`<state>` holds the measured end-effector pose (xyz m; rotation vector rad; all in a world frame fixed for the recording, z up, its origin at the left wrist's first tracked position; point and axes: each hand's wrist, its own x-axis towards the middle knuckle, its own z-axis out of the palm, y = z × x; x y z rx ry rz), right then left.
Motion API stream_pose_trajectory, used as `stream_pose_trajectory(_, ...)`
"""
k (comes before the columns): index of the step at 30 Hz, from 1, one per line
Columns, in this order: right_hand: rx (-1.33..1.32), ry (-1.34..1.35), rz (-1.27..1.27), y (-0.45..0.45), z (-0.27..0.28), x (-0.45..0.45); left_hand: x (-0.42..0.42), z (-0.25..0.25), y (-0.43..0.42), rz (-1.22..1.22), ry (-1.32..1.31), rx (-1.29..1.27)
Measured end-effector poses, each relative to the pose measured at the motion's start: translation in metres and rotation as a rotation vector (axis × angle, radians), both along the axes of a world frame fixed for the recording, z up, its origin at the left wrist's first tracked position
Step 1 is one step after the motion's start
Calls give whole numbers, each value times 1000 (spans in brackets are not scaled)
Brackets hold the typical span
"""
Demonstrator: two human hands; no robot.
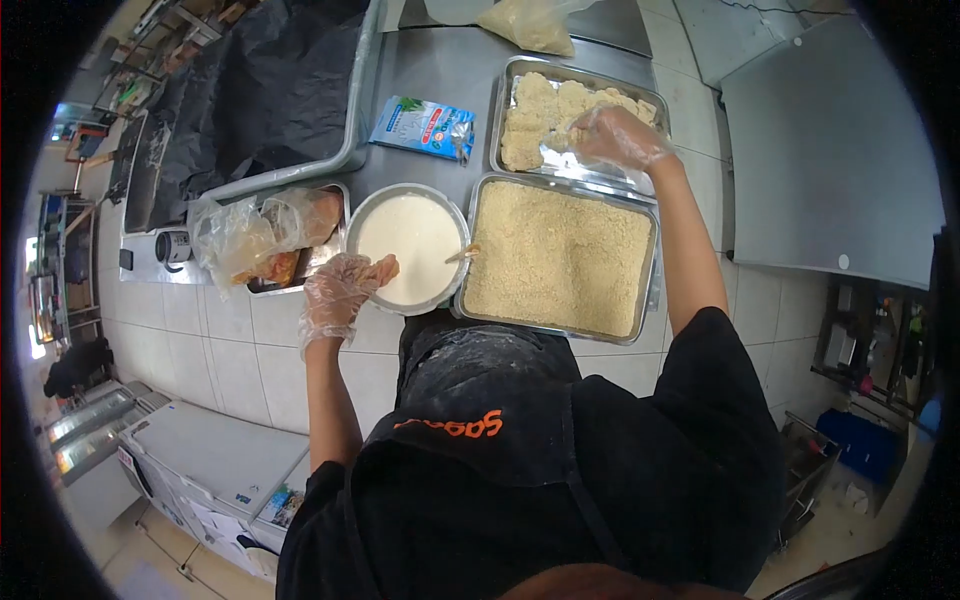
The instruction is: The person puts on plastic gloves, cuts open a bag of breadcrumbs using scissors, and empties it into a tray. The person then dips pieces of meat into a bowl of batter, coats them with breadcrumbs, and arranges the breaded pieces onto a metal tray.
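My left hand, in a clear plastic glove, is closed at the left rim of a round bowl of pale batter. A pinkish piece of raw meat shows at its fingertips. My right hand, also gloved, is over the far metal tray, fingers curled together on a crumb-coated piece, partly hidden by the hand. Several breaded pieces lie in that tray. Nearer to me, a larger tray holds yellowish breadcrumbs. A small battered item rests across the bowl's right rim.
Left of the bowl, a metal tray holds a plastic bag and raw meat. Behind are a blue packet, a grey tub with black plastic lining, and a bag of crumbs. A steel cabinet stands at right.
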<state>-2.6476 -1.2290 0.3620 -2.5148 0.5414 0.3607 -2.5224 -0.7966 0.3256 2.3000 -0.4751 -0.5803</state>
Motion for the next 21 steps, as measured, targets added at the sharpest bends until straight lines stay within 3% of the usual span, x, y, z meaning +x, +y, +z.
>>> stream_pose_trajectory(2, -10, -152, 98, -27, -35, 10, -5, 5, 0, 60, 46, 26)
stream_pose_trajectory(9, 117, 143, 125, -65, -78, 50, -7, 7, 5, 94, 149, 113)
stream_pose_trajectory(10, 117, 157, 64, -69, -92, 55, -6, 5, 5, 67, 87, 141)
stream_pose_trajectory(11, -50, 13, 177, -98, -137, 57, -5, 4, 5, 41, 22, 169)
stream_pose_trajectory(14, -239, -16, 80, -91, -127, 62, -2, 14, -4, -40, -36, 241)
stream_pose_trajectory(15, -369, -174, 51, -77, -126, 57, 0, 11, -1, -104, -171, 228)
stream_pose_trajectory(16, -351, -187, 68, -57, -123, 58, 3, 6, 0, -84, -176, 247)
stream_pose_trajectory(18, -27, -236, -62, -14, -113, 58, 10, -2, -1, -143, -341, 169)
stream_pose_trajectory(20, 12, -439, 225, 64, -79, 39, 15, 1, -5, -89, -310, 147)
stream_pose_trajectory(21, 113, -364, 270, 94, -75, 33, 15, 3, -8, -48, -271, 109)
